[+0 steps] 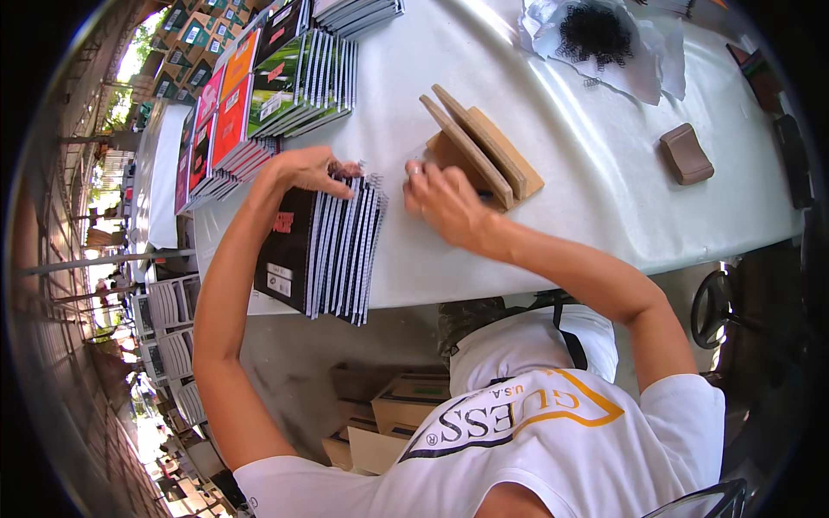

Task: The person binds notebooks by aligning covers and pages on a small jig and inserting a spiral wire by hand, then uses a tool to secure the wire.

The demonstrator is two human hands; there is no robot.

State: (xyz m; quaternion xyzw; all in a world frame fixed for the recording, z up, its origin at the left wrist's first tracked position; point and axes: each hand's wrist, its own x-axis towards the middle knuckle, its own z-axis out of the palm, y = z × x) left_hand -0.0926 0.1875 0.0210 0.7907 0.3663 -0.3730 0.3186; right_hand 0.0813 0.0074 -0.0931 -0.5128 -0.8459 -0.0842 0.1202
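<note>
The fanned row of black-covered, wire-spiral notebooks [332, 250] lies at the near edge of the white-covered table [570, 181], overlapped like shingles with their spirals to the right and the lower ends jutting a little over the table edge. The left hand [306, 168] rests on the top end of this row, fingers curled down over the upper edges of the covers, apparently pressing or steadying them rather than pinching any single one. The right hand [445, 203] sits just right of the row, near the last spiral, palm down with fingers loosely bent; whether it grips anything I cannot tell, though a thin dark thing seems to poke out beside it. Just beyond that hand stands a slanted wooden jig of tan boards [484, 147] on the tabletop.

As to progress, judged from how things lie: a good many notebooks already sit bound and gathered, both in this row and in the stacks of notebooks with red, orange, pink and green covers [259, 95] further up the table on the left. A heap of black wire coils on crumpled white plastic [596, 34] at the far side suggests more remain to be made. A brown rectangular block [686, 154] lies apart on the right.
</note>
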